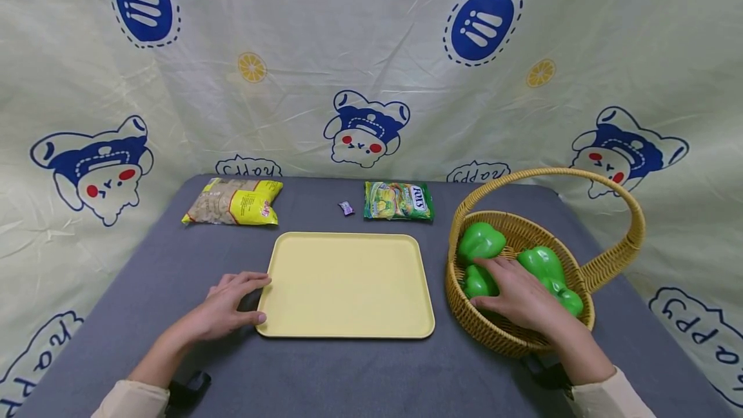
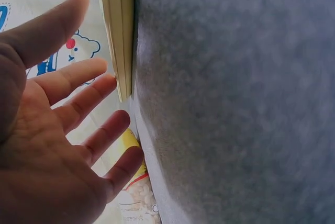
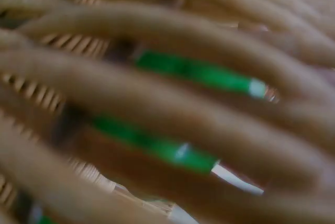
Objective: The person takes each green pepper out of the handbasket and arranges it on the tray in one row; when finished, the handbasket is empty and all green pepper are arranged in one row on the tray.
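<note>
A wicker basket point(image 1: 484, 331) on the right holds several glossy green peppers. My right hand point(image 1: 522, 295) reaches inside it, thumb and fingers around the lower left pepper point(image 1: 479, 281); another pepper point(image 1: 480, 240) lies just beyond the fingertips and more point(image 1: 542, 263) lie right of the hand. Wicker strands cross the right wrist view, with green point(image 3: 193, 69) between them. At the pale yellow tray's point(image 1: 348, 286) left edge, my left hand point(image 1: 223, 308) touches the rim with spread fingers. In the left wrist view the left hand point(image 2: 63, 114) has straight fingers beside the tray point(image 2: 119, 35).
A yellow bag point(image 1: 235, 202) lies at the back left of the grey table point(image 1: 348, 379). Behind the tray are a small purple packet point(image 1: 346, 208) and a green snack bag point(image 1: 398, 201). The basket's tall handle point(image 1: 629, 211) arches up at the right. A printed curtain hangs behind.
</note>
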`<state>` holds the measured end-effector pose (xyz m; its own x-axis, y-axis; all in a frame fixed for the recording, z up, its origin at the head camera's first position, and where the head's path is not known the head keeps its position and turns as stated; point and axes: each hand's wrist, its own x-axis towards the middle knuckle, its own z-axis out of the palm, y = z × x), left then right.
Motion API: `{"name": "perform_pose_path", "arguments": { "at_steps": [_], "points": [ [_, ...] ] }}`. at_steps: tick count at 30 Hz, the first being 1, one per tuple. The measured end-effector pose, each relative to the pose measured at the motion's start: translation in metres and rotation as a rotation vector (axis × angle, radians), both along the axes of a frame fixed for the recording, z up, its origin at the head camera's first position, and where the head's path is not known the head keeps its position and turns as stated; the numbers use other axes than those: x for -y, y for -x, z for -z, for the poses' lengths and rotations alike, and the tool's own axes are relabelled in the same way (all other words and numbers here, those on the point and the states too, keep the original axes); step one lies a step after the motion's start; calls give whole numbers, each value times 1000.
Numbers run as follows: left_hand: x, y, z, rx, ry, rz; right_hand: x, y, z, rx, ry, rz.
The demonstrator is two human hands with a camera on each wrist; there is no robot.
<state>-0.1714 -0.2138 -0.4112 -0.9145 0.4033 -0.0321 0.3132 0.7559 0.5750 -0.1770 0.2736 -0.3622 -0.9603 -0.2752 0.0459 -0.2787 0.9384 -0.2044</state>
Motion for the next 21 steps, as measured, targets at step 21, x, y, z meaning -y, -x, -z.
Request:
{"name": "perform_pose_path", "arguments": {
  "at_steps": [21],
  "points": [
    [3, 3, 1, 53, 30, -5, -2, -1, 2, -6, 3, -6]
  ]
}}
